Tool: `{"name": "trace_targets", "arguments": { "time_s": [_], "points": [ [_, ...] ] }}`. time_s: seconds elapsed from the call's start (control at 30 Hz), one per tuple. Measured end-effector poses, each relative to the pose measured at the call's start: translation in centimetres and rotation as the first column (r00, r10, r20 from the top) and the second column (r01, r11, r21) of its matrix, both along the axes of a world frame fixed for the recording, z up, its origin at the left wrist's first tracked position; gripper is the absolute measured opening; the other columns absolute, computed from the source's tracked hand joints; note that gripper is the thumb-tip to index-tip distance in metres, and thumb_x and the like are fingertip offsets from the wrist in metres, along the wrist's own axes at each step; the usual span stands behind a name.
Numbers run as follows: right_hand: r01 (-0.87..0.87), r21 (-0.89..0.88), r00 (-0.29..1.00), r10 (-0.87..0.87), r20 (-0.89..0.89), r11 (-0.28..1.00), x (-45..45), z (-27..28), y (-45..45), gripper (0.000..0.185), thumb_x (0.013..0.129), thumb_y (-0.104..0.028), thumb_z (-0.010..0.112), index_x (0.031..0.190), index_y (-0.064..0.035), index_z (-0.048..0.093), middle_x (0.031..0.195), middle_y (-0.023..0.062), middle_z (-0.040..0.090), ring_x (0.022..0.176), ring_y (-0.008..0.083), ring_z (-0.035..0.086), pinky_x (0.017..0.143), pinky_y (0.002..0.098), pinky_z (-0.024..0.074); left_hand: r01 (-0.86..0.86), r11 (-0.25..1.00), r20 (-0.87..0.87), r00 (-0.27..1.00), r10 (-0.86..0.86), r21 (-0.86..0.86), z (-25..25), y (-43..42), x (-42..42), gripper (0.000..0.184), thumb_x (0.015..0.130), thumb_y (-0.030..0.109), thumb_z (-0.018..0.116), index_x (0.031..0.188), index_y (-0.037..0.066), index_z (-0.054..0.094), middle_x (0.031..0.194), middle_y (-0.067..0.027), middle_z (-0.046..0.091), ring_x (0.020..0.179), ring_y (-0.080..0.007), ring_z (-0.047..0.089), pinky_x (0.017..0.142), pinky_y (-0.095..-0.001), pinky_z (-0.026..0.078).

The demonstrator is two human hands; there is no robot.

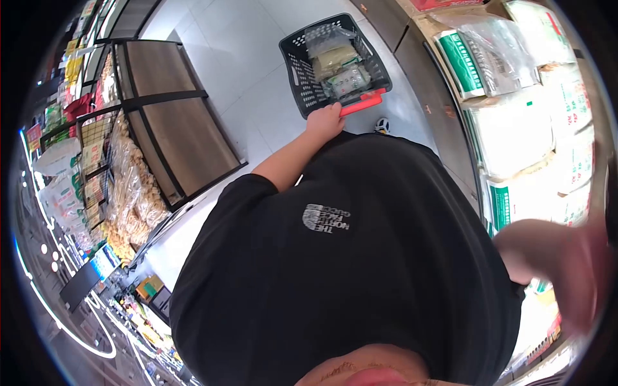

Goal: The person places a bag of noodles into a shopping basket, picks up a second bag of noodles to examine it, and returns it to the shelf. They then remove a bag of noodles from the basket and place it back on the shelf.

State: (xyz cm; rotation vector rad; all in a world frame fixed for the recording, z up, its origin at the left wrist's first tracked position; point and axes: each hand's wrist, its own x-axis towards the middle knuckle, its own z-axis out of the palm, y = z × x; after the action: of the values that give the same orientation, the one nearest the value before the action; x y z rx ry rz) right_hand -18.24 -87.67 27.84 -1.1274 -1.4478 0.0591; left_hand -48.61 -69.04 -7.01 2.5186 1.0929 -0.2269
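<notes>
My left hand [326, 121] is closed around the red handle [362, 104] of a dark grey perforated shopping basket [298, 76]. In the basket lie several clear plastic packs, among them a yellowish one [335, 59] and a whitish one with green print [347, 82]. My right hand [582, 276] is raised at the far right edge, blurred by motion, in front of the shelf of white packs [515, 135]. Its fingers cannot be made out, nor whether it holds anything.
Green-and-white packages [460, 61] stand in cartons along the right shelf. At the left is a display stand with brown panels and a black frame [164, 103], beside bagged goods [132, 186]. Pale tiled floor [238, 58] runs between. A shoe [382, 125] shows below the basket.
</notes>
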Motion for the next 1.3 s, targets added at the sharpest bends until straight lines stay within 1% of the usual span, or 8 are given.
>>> {"name": "trace_targets", "arguments": {
  "time_s": [0.07,0.2,0.5,0.63,0.8,1.07,1.17,1.3],
  "points": [
    [-0.150,0.153,0.982,0.128,0.142,0.977,0.2,4.2,-1.5,0.027,0.092,-0.001,0.062,0.117,-0.0066,0.067,0.106,0.0090,0.068,0.091,0.0184,0.066,0.081,0.0308,0.0525,-0.039,0.993,-0.098,0.995,0.028,-0.113,1.1,0.6,1.1,0.036,0.091,0.041,0.062,0.106,0.009,0.057,0.086,-0.0160,0.070,0.083,-0.0372,0.070,0.073,-0.0524,0.054],
    [-0.403,0.214,0.875,0.306,0.376,0.890,-0.6,8.2,-1.2,0.025,0.093,-0.003,0.059,0.116,-0.0059,0.067,0.104,0.0088,0.066,0.090,0.0181,0.065,0.081,0.0310,0.0509,-0.088,0.974,-0.063,0.995,0.076,-0.210,0.5,1.6,1.3,0.033,0.089,0.044,0.062,0.098,0.012,0.064,0.088,-0.0155,0.072,0.086,-0.0380,0.070,0.077,-0.0508,0.055],
    [-0.598,0.150,0.732,0.460,0.503,0.788,-1.9,9.0,4.2,0.023,0.094,-0.008,0.054,0.114,-0.0043,0.065,0.099,0.0083,0.062,0.085,0.0173,0.061,0.079,0.0317,0.0472,-0.069,0.977,-0.080,0.995,0.054,-0.204,-0.3,2.5,1.2,0.033,0.084,0.042,0.062,0.098,0.013,0.067,0.088,-0.0164,0.072,0.086,-0.0380,0.070,0.079,-0.0504,0.056],
    [-0.630,0.122,0.695,0.486,0.530,0.767,-3.1,10.2,7.4,0.023,0.095,-0.011,0.052,0.114,-0.0035,0.064,0.097,0.0081,0.060,0.083,0.0169,0.060,0.078,0.0319,0.0456,-0.096,0.966,-0.162,0.985,0.058,-0.239,1.3,3.5,1.3,0.037,0.083,0.044,0.061,0.102,0.014,0.069,0.095,-0.0144,0.074,0.093,-0.0338,0.071,0.082,-0.0476,0.056],
    [-0.661,0.074,0.652,0.523,0.548,0.747,-5.3,11.3,12.4,0.024,0.096,-0.014,0.049,0.113,-0.0026,0.063,0.094,0.0078,0.058,0.081,0.0165,0.058,0.077,0.0323,0.0436,-0.102,0.967,-0.112,0.991,0.078,-0.232,1.1,5.4,0.9,0.038,0.083,0.046,0.062,0.100,0.013,0.070,0.095,-0.0140,0.074,0.093,-0.0337,0.071,0.081,-0.0479,0.056],
    [-0.666,0.027,0.620,0.533,0.576,0.746,-10.0,14.0,20.0,0.028,0.097,-0.019,0.045,0.111,-0.0012,0.061,0.090,0.0074,0.055,0.077,0.0158,0.055,0.076,0.0328,0.0403,-0.108,0.928,-0.061,0.994,0.092,-0.356,1.0,10.4,0.8,0.037,0.083,0.042,0.060,0.101,0.012,0.073,0.098,-0.0145,0.074,0.095,-0.0334,0.071,0.083,-0.0477,0.056],
    [-0.630,0.008,0.645,0.518,0.562,0.777,-11.6,14.8,22.9,0.029,0.098,-0.021,0.043,0.111,-0.0006,0.061,0.088,0.0072,0.053,0.076,0.0156,0.054,0.075,0.0330,0.0391,-0.103,0.917,-0.036,0.995,0.097,-0.385,0.6,13.0,0.0,0.038,0.083,0.042,0.059,0.101,0.012,0.073,0.100,-0.0150,0.074,0.095,-0.0337,0.072,0.083,-0.0480,0.056],
    [-0.465,-0.024,0.772,0.419,0.477,0.885,-12.5,15.5,25.3,0.032,0.099,-0.023,0.041,0.110,0.0001,0.060,0.086,0.0070,0.052,0.074,0.0152,0.052,0.075,0.0333,0.0375,-0.058,0.916,-0.021,0.998,0.054,-0.397,1.2,17.1,0.4,0.038,0.082,0.040,0.058,0.103,0.011,0.074,0.102,-0.0151,0.074,0.098,-0.0339,0.071,0.086,-0.0473,0.056]
  ]
}}
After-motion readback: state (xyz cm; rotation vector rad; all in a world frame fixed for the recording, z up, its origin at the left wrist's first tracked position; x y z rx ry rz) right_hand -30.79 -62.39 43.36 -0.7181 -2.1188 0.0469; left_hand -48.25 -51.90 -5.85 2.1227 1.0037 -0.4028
